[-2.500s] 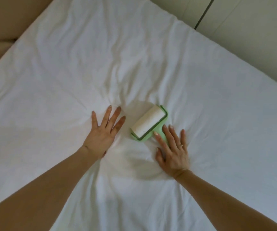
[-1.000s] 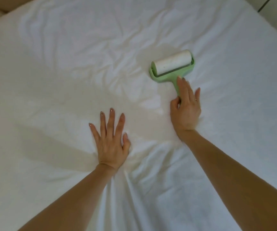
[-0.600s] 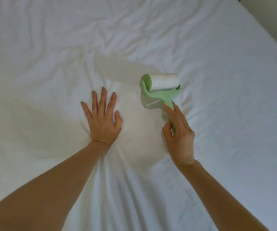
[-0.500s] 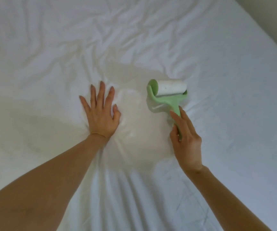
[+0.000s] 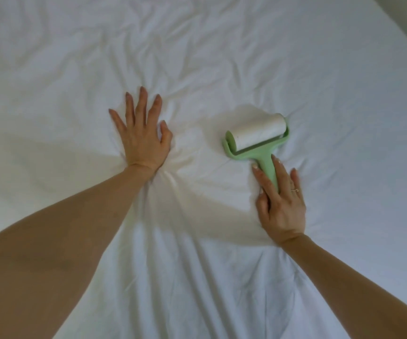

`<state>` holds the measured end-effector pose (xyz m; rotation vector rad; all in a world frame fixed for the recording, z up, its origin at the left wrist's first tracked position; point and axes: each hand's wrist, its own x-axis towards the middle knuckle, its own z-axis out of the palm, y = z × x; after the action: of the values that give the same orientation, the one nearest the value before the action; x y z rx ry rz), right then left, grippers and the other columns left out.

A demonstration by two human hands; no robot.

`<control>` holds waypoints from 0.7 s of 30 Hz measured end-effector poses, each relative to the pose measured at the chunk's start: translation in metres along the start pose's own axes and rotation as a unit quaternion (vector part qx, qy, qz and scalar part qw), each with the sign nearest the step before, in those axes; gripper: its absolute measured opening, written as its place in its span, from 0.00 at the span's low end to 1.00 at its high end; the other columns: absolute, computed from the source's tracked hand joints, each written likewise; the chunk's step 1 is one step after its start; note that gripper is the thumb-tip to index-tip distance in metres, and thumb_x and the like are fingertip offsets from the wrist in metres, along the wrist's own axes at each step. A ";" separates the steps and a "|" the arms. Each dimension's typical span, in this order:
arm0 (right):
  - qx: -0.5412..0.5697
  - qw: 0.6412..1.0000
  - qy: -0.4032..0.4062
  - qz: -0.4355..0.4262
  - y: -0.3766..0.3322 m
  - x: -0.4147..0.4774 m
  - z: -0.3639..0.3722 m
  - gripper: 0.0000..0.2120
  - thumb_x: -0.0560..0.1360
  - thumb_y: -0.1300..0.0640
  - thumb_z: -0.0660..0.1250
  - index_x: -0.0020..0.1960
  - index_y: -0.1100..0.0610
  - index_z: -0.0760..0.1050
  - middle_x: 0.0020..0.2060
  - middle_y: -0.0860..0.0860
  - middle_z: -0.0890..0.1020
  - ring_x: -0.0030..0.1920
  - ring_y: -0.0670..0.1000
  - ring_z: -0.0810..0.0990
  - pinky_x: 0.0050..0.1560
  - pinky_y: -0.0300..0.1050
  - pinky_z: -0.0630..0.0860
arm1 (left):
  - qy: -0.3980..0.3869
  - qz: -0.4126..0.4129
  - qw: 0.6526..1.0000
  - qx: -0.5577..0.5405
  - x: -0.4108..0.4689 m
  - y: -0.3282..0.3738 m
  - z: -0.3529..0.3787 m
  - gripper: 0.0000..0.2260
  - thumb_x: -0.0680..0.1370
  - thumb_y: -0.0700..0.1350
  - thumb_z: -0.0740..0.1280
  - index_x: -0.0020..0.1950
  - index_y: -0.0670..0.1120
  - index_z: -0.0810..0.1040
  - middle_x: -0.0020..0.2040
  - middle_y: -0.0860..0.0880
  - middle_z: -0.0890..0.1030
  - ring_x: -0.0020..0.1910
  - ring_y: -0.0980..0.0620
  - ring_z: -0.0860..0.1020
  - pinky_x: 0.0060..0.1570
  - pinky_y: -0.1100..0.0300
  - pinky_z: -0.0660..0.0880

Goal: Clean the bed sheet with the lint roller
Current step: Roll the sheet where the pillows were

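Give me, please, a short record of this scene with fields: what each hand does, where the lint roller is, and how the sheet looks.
left hand: flat on the bed sheet, fingers spread, holds nothing
right hand: holds the green handle of the lint roller
lint roller: white roll rests on the sheet, to the right of the left hand and apart from it
bed sheet: white, wrinkled, with folds gathered around the left wrist
lint on the sheet: too small to tell
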<state>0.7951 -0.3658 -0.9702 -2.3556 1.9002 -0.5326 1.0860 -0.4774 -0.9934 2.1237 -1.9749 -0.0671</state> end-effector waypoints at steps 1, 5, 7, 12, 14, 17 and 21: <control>0.000 1.000 0.006 -0.003 0.001 0.000 0.001 0.25 0.74 0.59 0.54 0.71 0.51 0.67 0.71 0.59 0.65 0.72 0.57 0.63 0.73 0.60 0.57 | 0.003 -0.002 1.000 -0.003 0.001 0.000 -0.001 0.25 0.79 0.51 0.52 0.76 0.49 0.64 0.78 0.45 0.58 0.77 0.40 0.53 0.72 0.33 0.45; 0.006 1.000 0.015 -0.010 0.004 -0.001 0.006 0.26 0.73 0.59 0.53 0.71 0.52 0.68 0.71 0.60 0.66 0.72 0.58 0.64 0.73 0.59 0.56 | 0.011 -0.008 1.000 -0.024 -0.001 -0.001 -0.005 0.24 0.79 0.50 0.53 0.75 0.50 0.66 0.77 0.46 0.61 0.77 0.41 0.56 0.73 0.34 0.46; 0.004 1.000 0.012 -0.010 0.004 -0.002 0.007 0.26 0.73 0.59 0.53 0.71 0.52 0.68 0.71 0.61 0.65 0.72 0.58 0.64 0.73 0.59 0.55 | -0.003 -0.013 0.999 -0.039 -0.001 -0.002 -0.008 0.24 0.79 0.52 0.52 0.75 0.51 0.65 0.78 0.47 0.59 0.77 0.42 0.54 0.73 0.35 0.45; -0.005 1.000 0.001 -0.015 0.006 -0.003 0.008 0.26 0.73 0.58 0.53 0.72 0.52 0.67 0.72 0.60 0.65 0.72 0.57 0.63 0.73 0.59 0.54 | -0.043 -0.099 0.967 -0.233 -0.027 0.014 -0.039 0.24 0.81 0.52 0.57 0.77 0.50 0.61 0.79 0.49 0.54 0.79 0.47 0.47 0.73 0.37 0.38; -0.007 1.000 0.000 -0.018 0.006 -0.003 0.009 0.26 0.74 0.58 0.53 0.72 0.52 0.66 0.72 0.60 0.64 0.72 0.57 0.62 0.73 0.59 0.54 | 0.042 -0.131 0.941 -0.310 -0.076 0.034 -0.059 0.23 0.81 0.52 0.57 0.75 0.48 0.64 0.78 0.48 0.57 0.78 0.48 0.51 0.73 0.41 0.41; -0.011 1.000 -0.002 -0.019 0.007 -0.002 0.009 0.26 0.74 0.58 0.53 0.72 0.51 0.66 0.72 0.60 0.65 0.72 0.58 0.63 0.74 0.59 0.54 | 0.093 -0.164 0.948 -0.256 -0.168 0.061 -0.072 0.22 0.81 0.51 0.55 0.75 0.47 0.65 0.78 0.47 0.59 0.78 0.49 0.52 0.73 0.41 0.43; -0.020 1.000 0.002 -0.020 0.007 -0.001 0.008 0.25 0.75 0.58 0.52 0.72 0.50 0.65 0.71 0.60 0.65 0.71 0.58 0.64 0.74 0.58 0.55 | 0.022 -0.182 0.978 -0.099 -0.254 0.057 -0.059 0.24 0.80 0.51 0.54 0.76 0.47 0.64 0.78 0.45 0.57 0.78 0.43 0.51 0.72 0.33 0.45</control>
<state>0.7907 -0.3673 -0.9795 -2.4223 1.8868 -0.5083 1.0205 -0.2212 -0.9573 2.3001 -1.4636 -0.2665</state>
